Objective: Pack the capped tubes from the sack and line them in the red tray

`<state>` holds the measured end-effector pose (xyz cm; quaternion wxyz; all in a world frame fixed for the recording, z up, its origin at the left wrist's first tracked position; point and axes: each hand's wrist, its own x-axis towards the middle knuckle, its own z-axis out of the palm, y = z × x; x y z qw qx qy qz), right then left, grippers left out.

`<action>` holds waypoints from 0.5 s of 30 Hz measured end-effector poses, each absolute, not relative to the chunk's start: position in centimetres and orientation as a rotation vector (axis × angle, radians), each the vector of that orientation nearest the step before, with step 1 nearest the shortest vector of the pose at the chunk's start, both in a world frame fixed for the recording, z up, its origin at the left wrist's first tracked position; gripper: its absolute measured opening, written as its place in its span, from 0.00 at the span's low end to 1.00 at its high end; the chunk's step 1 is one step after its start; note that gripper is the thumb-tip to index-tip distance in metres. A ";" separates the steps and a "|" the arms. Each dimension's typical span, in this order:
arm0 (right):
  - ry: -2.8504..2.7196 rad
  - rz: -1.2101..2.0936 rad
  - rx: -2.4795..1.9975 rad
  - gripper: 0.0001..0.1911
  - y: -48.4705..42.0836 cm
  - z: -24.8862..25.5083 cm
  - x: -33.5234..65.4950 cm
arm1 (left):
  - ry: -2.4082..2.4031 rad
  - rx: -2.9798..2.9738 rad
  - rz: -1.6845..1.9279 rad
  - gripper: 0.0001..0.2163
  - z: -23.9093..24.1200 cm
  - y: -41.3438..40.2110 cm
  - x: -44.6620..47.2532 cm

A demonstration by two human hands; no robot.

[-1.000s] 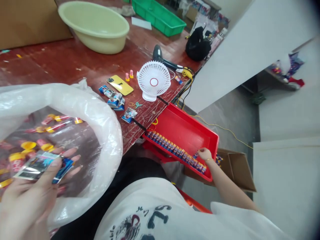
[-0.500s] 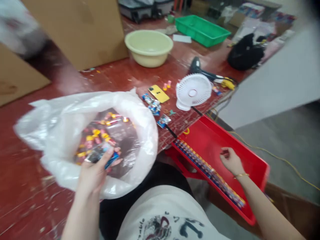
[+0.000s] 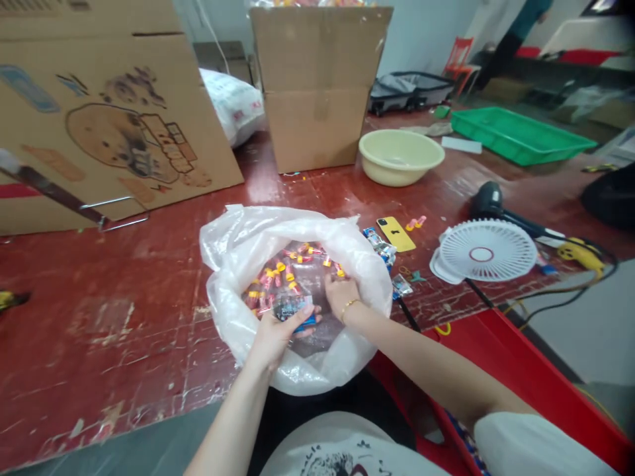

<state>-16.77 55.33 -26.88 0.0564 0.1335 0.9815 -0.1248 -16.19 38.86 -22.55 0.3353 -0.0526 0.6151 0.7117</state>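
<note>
A big clear plastic bag (image 3: 233, 264) lies open on the red table and holds several small red and yellow packets (image 3: 278, 277). My left hand (image 3: 275, 334) is inside the bag's mouth, closed on a small stack of blue packets (image 3: 295, 309). My right hand (image 3: 340, 294) reaches into the bag from the right, fingers curled down among the packets; what it grips, if anything, is hidden. A thin gold bracelet sits on that wrist.
A red tray (image 3: 520, 370) sits low at the right by my lap. On the table stand a white desk fan (image 3: 483, 252), a yellow phone (image 3: 395, 233), loose packets (image 3: 381, 248), a cream basin (image 3: 401, 156), a green tray (image 3: 520, 135) and cardboard boxes (image 3: 317, 86) at the back.
My right hand left the red tray and moved left into the plastic bag. The view swung left and up, bringing the boxes into sight. The left hand kept its packets.
</note>
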 end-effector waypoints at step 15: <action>2.357 -2.444 -0.140 0.20 56.8 -21.2 -13.5 | 1.600 0.031 1.892 0.14 -22.6 39.5 -15.8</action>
